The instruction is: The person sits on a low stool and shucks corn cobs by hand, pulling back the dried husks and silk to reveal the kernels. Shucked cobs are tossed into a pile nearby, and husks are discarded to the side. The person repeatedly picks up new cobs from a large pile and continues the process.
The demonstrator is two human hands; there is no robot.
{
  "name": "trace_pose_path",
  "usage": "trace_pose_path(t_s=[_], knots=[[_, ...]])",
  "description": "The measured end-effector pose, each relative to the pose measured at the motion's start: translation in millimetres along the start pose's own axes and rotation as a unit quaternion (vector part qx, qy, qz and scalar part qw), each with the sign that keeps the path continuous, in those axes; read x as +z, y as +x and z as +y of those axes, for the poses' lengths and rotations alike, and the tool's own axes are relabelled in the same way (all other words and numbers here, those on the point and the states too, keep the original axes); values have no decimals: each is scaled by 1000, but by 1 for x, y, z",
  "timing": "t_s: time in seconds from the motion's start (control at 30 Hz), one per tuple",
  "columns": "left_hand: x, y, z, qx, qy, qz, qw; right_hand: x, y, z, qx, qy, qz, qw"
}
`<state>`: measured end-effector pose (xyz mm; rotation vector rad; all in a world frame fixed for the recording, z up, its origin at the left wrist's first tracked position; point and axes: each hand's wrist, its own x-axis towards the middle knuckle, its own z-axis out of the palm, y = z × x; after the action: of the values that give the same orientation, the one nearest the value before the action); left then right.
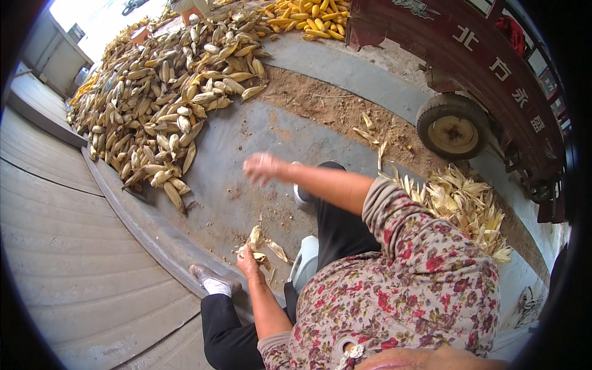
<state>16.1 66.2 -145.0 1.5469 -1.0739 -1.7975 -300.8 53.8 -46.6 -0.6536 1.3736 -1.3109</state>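
Note:
My left hand [249,264] grips a husk-covered ear of corn [253,240] low in front of me, above the grey ground [217,171]. The husk is dry and pale, and my fingers hide part of the ear. My right hand [263,167] is stretched out over the ground, blurred by motion, so its fingers and anything in them are unclear. To its left lies a large heap of unhusked corn ears [152,101]. A loose husk [276,250] is just right of the held ear.
Stripped husks [462,199] are piled at my right, near a wheel [453,127] of a dark red vehicle [462,46]. Bare yellow cobs [319,21] lie at the back. A metal wall [69,259] runs along the left. Beside my leg is a pale plastic object [306,261].

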Motion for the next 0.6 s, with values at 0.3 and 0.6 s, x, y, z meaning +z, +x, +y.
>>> trace_pose_path(t_s=[0.3, 0.6], knots=[[27, -29, 49, 73, -74, -142, 984, 101, -82, 61, -38, -332, -247, 910], [19, -15, 49, 45, -103, -83, 990, 12, -59, -23, -166, -336, 6, 927]])
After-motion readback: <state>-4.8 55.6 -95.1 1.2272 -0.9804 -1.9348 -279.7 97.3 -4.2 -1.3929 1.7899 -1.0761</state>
